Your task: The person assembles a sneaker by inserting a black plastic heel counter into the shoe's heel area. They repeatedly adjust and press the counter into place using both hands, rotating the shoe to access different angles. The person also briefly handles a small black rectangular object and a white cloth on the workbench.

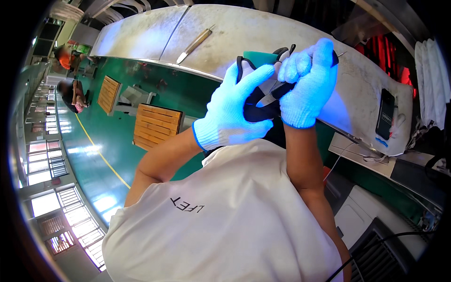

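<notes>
Both of my hands wear white knit gloves, lit bluish, above the near edge of the table. My right hand [307, 80] is closed round a black-handled knife; its short pale blade [267, 100] points down to the left, and a thin spike shows past the far side of the fist. My left hand [230, 105] has thumb and forefinger spread wide around the space by the blade. Beyond them is a teal and grey piece with black edging [259, 58], partly hidden by the gloves. The left fingers lie against its edge; whether they grip it is hidden.
On the pale, stained table [263, 28] lies a wooden-handled tool [195, 45] with a flat blade and a spike. A black phone [385, 113] rests at the right. Slatted wooden tops [156, 125] stand on the green floor at left. Two people [75, 95] are farther off.
</notes>
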Tool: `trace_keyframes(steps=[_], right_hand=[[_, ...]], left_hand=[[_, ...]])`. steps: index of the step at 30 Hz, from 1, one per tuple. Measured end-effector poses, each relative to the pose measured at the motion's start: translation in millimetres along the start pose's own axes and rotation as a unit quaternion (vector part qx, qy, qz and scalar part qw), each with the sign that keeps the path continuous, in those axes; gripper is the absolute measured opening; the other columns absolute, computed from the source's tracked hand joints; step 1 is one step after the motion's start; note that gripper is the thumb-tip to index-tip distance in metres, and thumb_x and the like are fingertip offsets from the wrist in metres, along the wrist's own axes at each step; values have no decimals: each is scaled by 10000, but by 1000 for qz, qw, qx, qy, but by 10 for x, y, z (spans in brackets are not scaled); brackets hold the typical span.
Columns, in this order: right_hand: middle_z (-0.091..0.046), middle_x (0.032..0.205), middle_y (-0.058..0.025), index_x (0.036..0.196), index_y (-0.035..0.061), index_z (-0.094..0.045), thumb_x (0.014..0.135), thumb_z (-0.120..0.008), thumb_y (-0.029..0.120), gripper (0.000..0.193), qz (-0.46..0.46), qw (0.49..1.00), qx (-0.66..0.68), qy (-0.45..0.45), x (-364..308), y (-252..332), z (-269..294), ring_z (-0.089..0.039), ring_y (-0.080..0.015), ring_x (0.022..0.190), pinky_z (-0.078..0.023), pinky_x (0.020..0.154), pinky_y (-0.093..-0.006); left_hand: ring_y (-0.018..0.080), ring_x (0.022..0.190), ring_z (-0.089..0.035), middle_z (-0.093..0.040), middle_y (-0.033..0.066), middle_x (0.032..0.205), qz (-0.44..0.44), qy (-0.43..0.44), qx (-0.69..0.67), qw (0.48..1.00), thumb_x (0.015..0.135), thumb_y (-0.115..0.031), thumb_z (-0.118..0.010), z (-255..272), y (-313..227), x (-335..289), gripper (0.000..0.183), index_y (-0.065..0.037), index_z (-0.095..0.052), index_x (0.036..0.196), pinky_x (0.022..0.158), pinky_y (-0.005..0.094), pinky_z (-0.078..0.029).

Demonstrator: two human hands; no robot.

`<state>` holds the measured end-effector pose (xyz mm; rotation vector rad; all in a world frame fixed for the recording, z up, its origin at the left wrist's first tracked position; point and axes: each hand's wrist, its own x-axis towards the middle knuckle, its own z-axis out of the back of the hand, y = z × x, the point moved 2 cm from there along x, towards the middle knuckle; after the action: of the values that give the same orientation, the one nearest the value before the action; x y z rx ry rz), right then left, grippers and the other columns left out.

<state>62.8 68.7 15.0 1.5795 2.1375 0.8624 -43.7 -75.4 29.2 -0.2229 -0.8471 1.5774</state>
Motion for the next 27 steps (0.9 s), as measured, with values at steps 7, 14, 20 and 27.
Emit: trace_keyframes(steps=[7,14,20,27], right_hand=[[-490,580,-30,779,109,-545,1174,-553,516,567,-4,999,19,-30,120,-3,-38,-539,-203,504,-493,548,-372],[-440,587,-1,848,127,-573,1147,-487,668,624,48,997,-47,45,329,157,391,-475,-171,483,-399,467,-359],[-452,579,-11,904,97,-609,1124,-537,663,611,-100,963,46,246,307,90,370,-448,-155,437,-368,422,-334],[-515,598,-23,905,89,-613,1126,-621,585,543,-71,983,-121,118,306,36,154,-497,-136,479,-419,466,-305]], left_hand=[[474,1218,-692,-599,289,1387,34,12,8,999,666,-192,-964,11,5,44,1042,-160,-548,1621,1017,496,-600],[383,1273,-695,-624,232,1414,22,15,-17,1000,654,-212,-963,34,124,144,1076,-101,-539,1636,1095,463,-570],[361,1275,-714,-654,222,1407,6,38,2,999,635,-248,-977,65,155,152,1069,-96,-580,1615,1092,435,-580],[342,1320,-684,-639,212,1434,37,43,-27,998,657,-250,-983,43,272,133,1083,-99,-555,1640,1145,433,-549]])
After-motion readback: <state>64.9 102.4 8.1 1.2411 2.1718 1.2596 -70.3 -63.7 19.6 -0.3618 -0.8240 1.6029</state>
